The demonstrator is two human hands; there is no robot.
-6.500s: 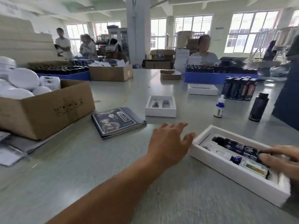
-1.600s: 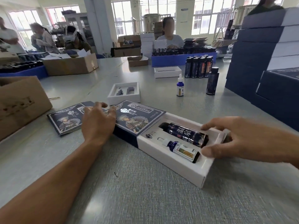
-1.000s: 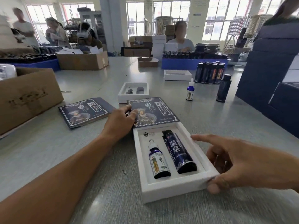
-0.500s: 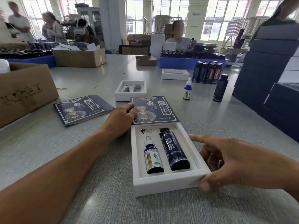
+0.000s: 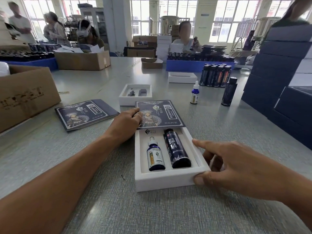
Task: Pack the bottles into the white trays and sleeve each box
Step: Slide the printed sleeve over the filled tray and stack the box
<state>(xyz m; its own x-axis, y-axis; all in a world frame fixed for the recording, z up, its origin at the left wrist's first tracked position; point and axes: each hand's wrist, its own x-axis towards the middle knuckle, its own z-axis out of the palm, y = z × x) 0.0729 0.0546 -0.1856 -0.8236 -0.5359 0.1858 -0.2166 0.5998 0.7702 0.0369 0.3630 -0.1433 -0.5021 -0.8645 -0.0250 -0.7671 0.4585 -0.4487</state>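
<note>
Holding the white tray [image 5: 166, 180] by its near corner with right hand [image 5: 236, 168] fingers while left hand [image 5: 125, 123] presses the sleeve [image 5: 159, 114] just beyond, a crooked push could jam it.

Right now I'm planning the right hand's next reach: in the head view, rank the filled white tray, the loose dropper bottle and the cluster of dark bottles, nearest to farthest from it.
From the right hand:
1. Filled white tray, gripped at its near right corner.
2. Loose dropper bottle, standing farther up the table.
3. Cluster of dark bottles, behind the dropper bottle.
</note>
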